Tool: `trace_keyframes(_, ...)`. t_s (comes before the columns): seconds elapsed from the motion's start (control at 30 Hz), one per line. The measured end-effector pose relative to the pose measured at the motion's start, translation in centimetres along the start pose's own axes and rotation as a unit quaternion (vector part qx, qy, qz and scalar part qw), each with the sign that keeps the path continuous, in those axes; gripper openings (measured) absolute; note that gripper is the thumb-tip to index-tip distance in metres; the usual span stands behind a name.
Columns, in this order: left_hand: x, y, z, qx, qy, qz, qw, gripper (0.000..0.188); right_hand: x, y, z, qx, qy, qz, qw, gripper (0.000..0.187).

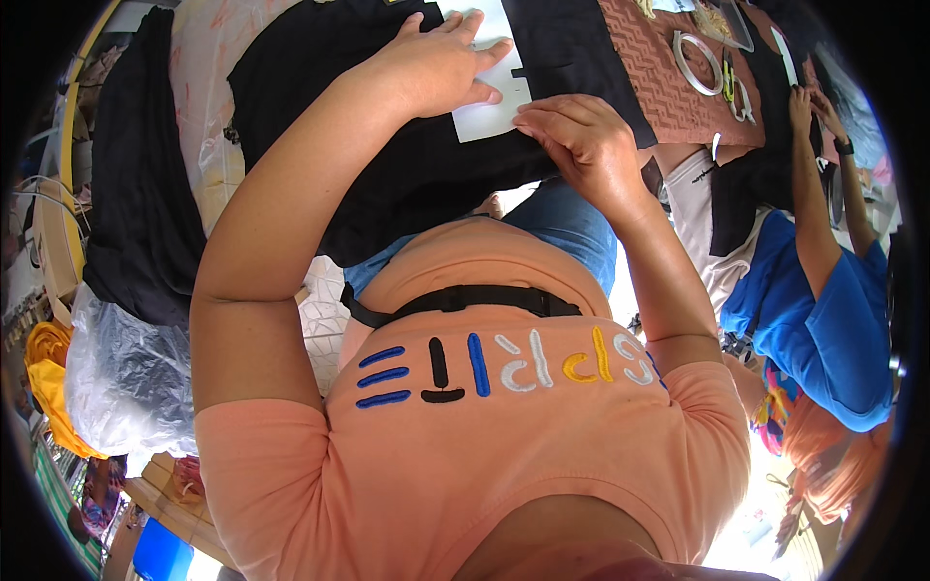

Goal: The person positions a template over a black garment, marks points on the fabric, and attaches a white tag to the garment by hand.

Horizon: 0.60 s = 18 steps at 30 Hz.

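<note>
A white paper or card piece (481,123), with small notches along its edge, lies on black fabric (320,68) at the table's near side. My left hand (441,66) rests flat on the paper, its fingers spread. At the paper's lower right corner is my right hand (584,136), its fingers pressed together in a pinch on the edge. Whether the fabric is also between those fingertips, I cannot tell. The black fabric spreads under both hands and hangs over the table's front edge.
On a brown patterned cloth (644,73) at the right are a white tape roll (690,60), yellow-and-black thread snips (728,77) and a clear plastic tray (736,27). A co-worker in a blue shirt (823,320) works at far right. Dark cloth (140,174) and a plastic bag (126,373) are at left.
</note>
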State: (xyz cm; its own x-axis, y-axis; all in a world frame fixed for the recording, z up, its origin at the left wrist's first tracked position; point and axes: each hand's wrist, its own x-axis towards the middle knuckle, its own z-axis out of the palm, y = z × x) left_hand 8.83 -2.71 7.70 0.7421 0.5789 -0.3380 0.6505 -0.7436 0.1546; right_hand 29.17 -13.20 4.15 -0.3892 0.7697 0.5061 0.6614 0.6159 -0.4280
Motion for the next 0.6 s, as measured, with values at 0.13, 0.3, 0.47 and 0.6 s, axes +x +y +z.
trace_keyframes(0.13,-0.1,-0.1,0.0,0.003,-0.002,0.002,1.0,0.066,0.0,0.0,0.2,0.003,0.003,-0.001,1.0,0.014)
trace_keyframes(0.3,0.0,0.4,-0.2,0.008,0.005,0.002,1.0,0.066,-0.3,0.5,0.2,0.004,0.009,-0.017,1.0,0.014)
trace_keyframes(0.47,-0.1,0.7,1.3,0.058,0.048,-0.039,0.996,0.065,-0.5,1.0,0.6,0.01,0.0,-0.032,0.999,0.012)
trace_keyframes(0.6,-0.1,1.1,1.1,0.075,0.051,-0.05,0.995,0.065,-0.7,0.9,0.2,0.001,-0.019,-0.016,1.0,0.013)
